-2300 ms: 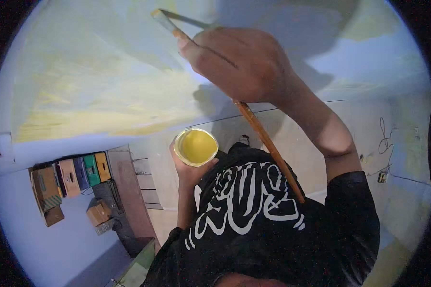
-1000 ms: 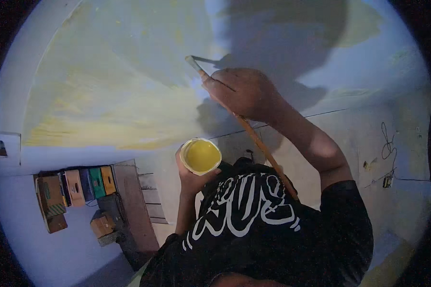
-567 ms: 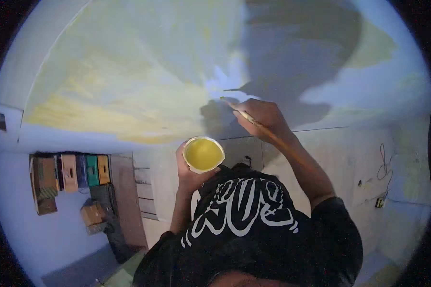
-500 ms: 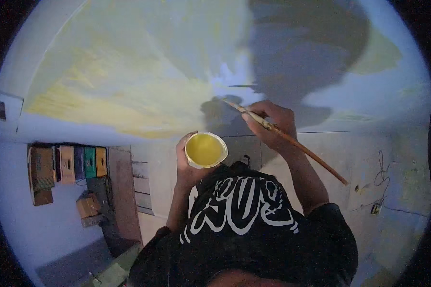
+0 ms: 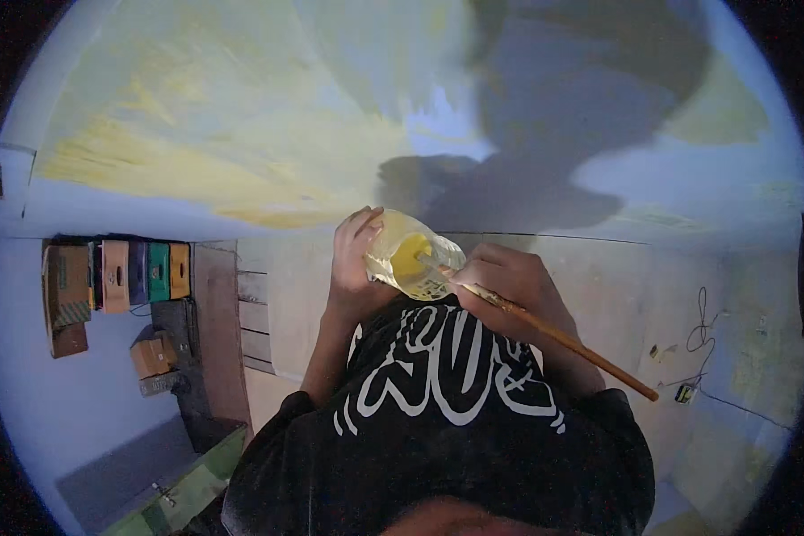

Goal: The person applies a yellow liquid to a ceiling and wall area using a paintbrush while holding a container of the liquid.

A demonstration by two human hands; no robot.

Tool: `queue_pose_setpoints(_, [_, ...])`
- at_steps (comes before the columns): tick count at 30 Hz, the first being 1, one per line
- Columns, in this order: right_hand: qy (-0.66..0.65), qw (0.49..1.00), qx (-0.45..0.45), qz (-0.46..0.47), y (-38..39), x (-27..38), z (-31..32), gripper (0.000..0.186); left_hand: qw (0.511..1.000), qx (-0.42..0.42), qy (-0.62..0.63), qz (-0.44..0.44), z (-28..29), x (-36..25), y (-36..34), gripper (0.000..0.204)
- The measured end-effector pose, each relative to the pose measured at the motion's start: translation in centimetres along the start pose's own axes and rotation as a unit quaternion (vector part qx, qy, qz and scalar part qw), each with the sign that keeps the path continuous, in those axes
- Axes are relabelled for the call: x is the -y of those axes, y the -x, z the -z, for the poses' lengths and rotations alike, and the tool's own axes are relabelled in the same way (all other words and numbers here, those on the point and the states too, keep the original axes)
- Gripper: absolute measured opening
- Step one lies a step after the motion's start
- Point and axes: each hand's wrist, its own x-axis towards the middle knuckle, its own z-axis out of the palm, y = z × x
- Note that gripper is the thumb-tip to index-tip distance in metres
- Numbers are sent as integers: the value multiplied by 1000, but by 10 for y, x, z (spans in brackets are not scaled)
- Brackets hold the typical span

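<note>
My left hand [image 5: 352, 261] is wrapped round a pale plastic cup [image 5: 386, 234], tilted with its mouth toward me and to the right. Yellow paint [image 5: 408, 255] shows inside it. A long wooden paintbrush [image 5: 573, 345] is pinched in my right hand [image 5: 520, 293], and its bristle end reaches into the cup's mouth. The handle slopes down to the right. Beyond both hands rises a wall [image 5: 241, 170] with streaky yellow, pale green and bluish patches. Dark shadows of me and my arm fall across its middle and right.
Coloured crates [image 5: 143, 272] and a brown cardboard box [image 5: 69, 286] are stacked at far left, with a smaller box [image 5: 154, 355] nearby. At lower left is a green-topped surface [image 5: 192, 487]. A thin cable [image 5: 701, 335] runs along the floor at right.
My right hand has brought the brush down from the wall and into the cup. My left hand has tilted the cup toward the brush.
</note>
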Motion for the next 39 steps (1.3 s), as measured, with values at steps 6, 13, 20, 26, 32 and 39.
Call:
queue_pose_setpoints(6, [10, 1000, 28, -1, -2, -12, 1, 7, 1000, 8, -1, 7, 1, -1, -1, 85])
queue_pose_setpoints(13, [44, 997, 63, -14, -11, -11, 3, 11, 999, 29, 5, 45, 6, -1, -1, 78])
queue_pose_setpoints(20, [63, 994, 90, 0, -16, -10, 6, 11, 1000, -4, 22, 21, 6, -1, -3, 80])
queue_pose_setpoints(26, [52, 997, 44, 29, -15, -11, 6, 13, 1000, 0, 12, 19, 6, -1, -3, 79])
queue_pose_setpoints(32, [80, 996, 14, -39, 2, -17, 4, 15, 997, 0, 24, 67, 0, -5, 4, 83])
queue_pose_setpoints(39, [-48, 995, -68, -58, 15, -23, 4, 13, 995, -11, 33, 92, -10, -16, 14, 90])
